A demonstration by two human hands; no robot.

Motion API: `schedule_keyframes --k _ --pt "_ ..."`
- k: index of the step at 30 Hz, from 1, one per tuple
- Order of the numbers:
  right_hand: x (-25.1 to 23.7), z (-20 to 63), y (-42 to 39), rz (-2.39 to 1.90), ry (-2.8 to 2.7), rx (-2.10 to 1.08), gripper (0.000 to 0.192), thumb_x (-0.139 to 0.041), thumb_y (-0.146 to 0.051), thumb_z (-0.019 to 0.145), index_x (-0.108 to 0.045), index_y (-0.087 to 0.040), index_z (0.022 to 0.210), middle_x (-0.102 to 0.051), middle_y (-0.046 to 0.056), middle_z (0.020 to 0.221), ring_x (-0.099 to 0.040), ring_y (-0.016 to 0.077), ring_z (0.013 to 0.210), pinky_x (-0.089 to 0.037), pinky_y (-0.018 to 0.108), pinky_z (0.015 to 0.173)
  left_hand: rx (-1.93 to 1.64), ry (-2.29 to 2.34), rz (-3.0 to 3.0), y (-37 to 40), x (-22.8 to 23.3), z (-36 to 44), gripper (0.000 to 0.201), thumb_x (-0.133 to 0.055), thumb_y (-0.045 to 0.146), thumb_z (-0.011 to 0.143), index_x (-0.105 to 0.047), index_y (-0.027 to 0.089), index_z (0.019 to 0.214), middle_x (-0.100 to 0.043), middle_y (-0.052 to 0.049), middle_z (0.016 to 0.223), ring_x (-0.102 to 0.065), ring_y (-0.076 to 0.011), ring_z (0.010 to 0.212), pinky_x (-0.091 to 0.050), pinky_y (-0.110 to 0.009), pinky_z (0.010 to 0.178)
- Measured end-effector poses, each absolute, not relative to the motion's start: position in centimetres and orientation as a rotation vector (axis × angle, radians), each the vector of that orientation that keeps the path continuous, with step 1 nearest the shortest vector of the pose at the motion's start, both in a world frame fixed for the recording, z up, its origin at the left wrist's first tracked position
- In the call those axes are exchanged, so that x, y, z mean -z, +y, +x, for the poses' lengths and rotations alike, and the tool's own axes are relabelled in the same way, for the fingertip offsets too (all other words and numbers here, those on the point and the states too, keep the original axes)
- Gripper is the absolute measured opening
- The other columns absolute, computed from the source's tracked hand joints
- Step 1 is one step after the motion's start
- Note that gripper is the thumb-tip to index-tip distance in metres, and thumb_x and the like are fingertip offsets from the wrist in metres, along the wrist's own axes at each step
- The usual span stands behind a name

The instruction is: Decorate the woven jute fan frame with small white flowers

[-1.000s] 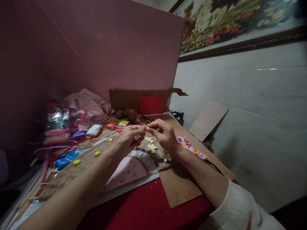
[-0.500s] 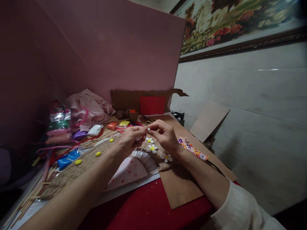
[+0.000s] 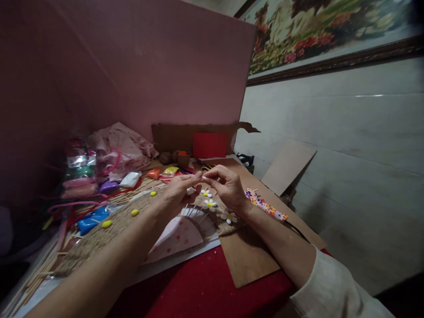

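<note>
My left hand (image 3: 183, 187) is closed around a lump of white modelling clay (image 3: 190, 191), which shows between its curled fingers. At the fingertips, my right hand (image 3: 225, 185) pinches a small white bit of clay (image 3: 203, 178), and the left thumb and forefinger meet it there. Both hands hover over a twine-wrapped arch (image 3: 124, 223). White clay flowers with yellow centres (image 3: 210, 205) sit on its right side, below my right hand. Yellow clay dots (image 3: 134, 213) lie along its left side. Inside the arch is a pink spotted half-round piece (image 3: 179, 238).
Bags of coloured clay (image 3: 109, 187), a blue packet (image 3: 93, 219) and pink cloth (image 3: 122, 145) lie at the left. Thin wooden sticks (image 3: 36, 278) stretch along the left edge. A brown board (image 3: 248, 260) and flower-patterned strip (image 3: 266, 206) are at the right. A red card (image 3: 210, 145) stands behind.
The fingertips have shifted slightly around the small white bit, and more of the white lump in my left hand shows. The arch and flowers stay put.
</note>
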State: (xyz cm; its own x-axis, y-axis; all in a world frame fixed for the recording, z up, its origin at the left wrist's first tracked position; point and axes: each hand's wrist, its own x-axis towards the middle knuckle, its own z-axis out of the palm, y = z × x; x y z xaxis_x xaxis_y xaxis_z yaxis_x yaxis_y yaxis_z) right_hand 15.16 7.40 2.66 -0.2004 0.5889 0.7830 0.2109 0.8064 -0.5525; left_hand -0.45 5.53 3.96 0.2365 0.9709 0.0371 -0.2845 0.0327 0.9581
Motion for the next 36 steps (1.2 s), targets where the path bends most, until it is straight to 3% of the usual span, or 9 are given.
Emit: schedule_keyframes --k 5,9,16,22,28,36 --pt "-2.65 15.15 7.36 -0.634 -1.776 -0.383 0.008 -0.066 -0.026 0.080 -0.066 -0.020 0.085 -0.061 0.002 0.077 -0.055 0.0143 0.072 -0.043 0.026 0.060 -1.174 0.797 1.109 5.47 -4.04 -0.40 0.031 -0.079 0.035 0.061 -0.058 0.012 0.062 -0.052 0.000 0.051 -0.037 -0.0037 0.039 -0.018 -0.017 0.036" --pt "-2.69 15.15 7.31 -0.639 -1.769 -0.362 0.009 -0.065 -0.028 0.081 -0.066 -0.020 0.079 -0.061 0.002 0.076 -0.055 0.0143 0.072 -0.043 0.027 0.062 -1.162 0.813 1.094 5.44 -4.15 -0.44 0.034 -0.075 0.042 0.065 -0.065 0.010 0.071 -0.051 0.001 0.052 -0.038 -0.0039 0.040 -0.018 -0.017 0.036" --pt "-2.73 15.22 7.35 -0.629 -1.799 -0.388 0.009 -0.065 -0.026 0.081 -0.067 -0.019 0.086 -0.061 0.003 0.079 -0.056 0.0143 0.074 -0.043 0.027 0.063 -1.177 0.823 1.107 5.55 -4.06 -0.43 0.028 -0.078 0.032 0.062 -0.059 0.012 0.061 -0.053 0.001 0.050 -0.038 -0.0039 0.038 -0.018 -0.017 0.036" --pt "-2.78 15.14 7.32 -0.624 -1.752 -0.368 0.010 -0.065 -0.029 0.081 -0.065 -0.019 0.078 -0.060 0.002 0.076 -0.055 0.0137 0.071 -0.043 0.027 0.063 -1.181 0.813 1.078 5.48 -4.06 -0.47 0.035 -0.075 0.044 0.064 -0.064 0.012 0.074 -0.051 0.001 0.051 -0.039 -0.0043 0.039 -0.016 -0.017 0.036" --pt "-2.69 15.23 7.42 -0.632 -1.787 -0.351 0.008 -0.065 -0.026 0.081 -0.066 -0.019 0.084 -0.061 0.002 0.078 -0.056 0.0148 0.076 -0.044 0.027 0.065 -1.153 0.833 1.132 5.51 -4.06 -0.50 0.029 -0.077 0.034 0.063 -0.058 0.012 0.063 -0.052 0.001 0.050 -0.037 -0.0034 0.038 -0.017 -0.017 0.035" --pt "-2.73 15.48 7.47 -0.643 -1.792 -0.335 0.006 -0.063 -0.023 0.083 -0.066 -0.018 0.084 -0.062 0.003 0.080 -0.057 0.0145 0.076 -0.044 0.026 0.065 -1.148 0.888 1.132 5.63 -4.21 -0.57 0.028 -0.077 0.032 0.061 -0.062 0.012 0.071 -0.054 0.002 0.051 -0.040 -0.0040 0.040 -0.019 -0.016 0.038"
